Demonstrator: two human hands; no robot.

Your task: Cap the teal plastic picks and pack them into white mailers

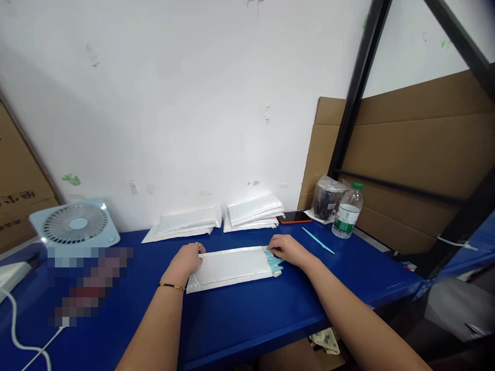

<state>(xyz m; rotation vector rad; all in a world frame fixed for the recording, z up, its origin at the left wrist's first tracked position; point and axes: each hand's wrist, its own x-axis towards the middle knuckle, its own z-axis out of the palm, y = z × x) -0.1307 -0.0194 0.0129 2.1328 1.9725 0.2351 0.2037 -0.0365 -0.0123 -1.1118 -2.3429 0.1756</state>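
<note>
A white padded mailer [234, 267] lies flat on the blue table. My left hand [188, 262] is closed on its left end, the fingertips partly hidden. From the right end, several thin turquoise sticks [274, 262] stick out of the opening. My right hand [286, 250] is closed at the upper corner of that opening, touching the mailer and sticks; which of them its fingers pinch is hard to make out. To the right, one more long turquoise stick [318, 240] rests on the table, apart from my hand.
Two piles of white mailers, one left [185, 222] and one right [253, 211], lie along the wall. A phone [294, 217], a wrapped dark roll [325, 200] and a water bottle [347, 212] stand or lie at back right. A fan [77, 224] occupies the left.
</note>
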